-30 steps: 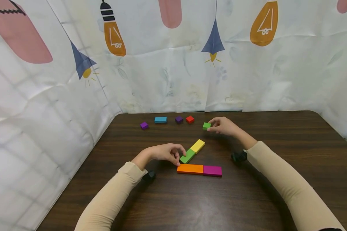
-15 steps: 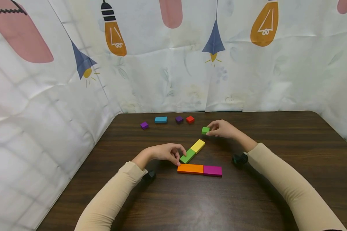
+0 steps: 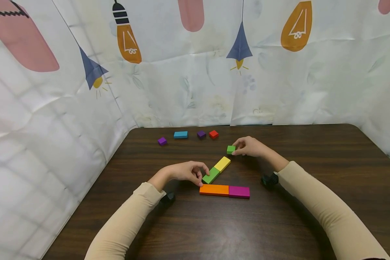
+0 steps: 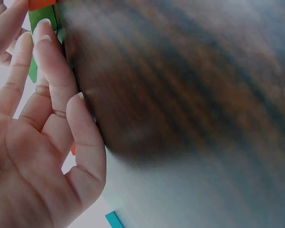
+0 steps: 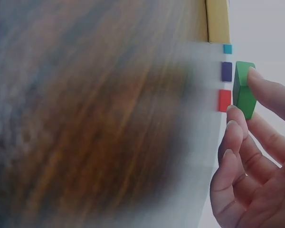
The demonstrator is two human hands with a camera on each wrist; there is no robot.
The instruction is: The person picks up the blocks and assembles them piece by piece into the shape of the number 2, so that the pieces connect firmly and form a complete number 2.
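In the head view, my right hand [image 3: 249, 147] pinches a small green block [image 3: 231, 150] between thumb and fingers. The right wrist view shows the thumb on one face of that green block [image 5: 245, 90]. My left hand [image 3: 186, 171] rests lightly at two joined rows of blocks. An index fingertip lies on a longer green block [image 3: 210, 176], which touches a yellow block [image 3: 222, 164] end to end in a slanted row. The left thumb touches the left end of an orange block [image 3: 213, 190]. A magenta block [image 3: 239, 192] adjoins the orange one on its right.
Along the far side of the brown table [image 3: 312, 187] lie a purple block [image 3: 162, 141], a blue block [image 3: 181, 134], a dark purple block [image 3: 201, 134] and a red block [image 3: 213, 134]. A printed curtain [image 3: 195, 90] stands behind the table.
My right hand has brought the small green block nearer, toward the far end of the yellow block. The left hand and the joined blocks stay in place.
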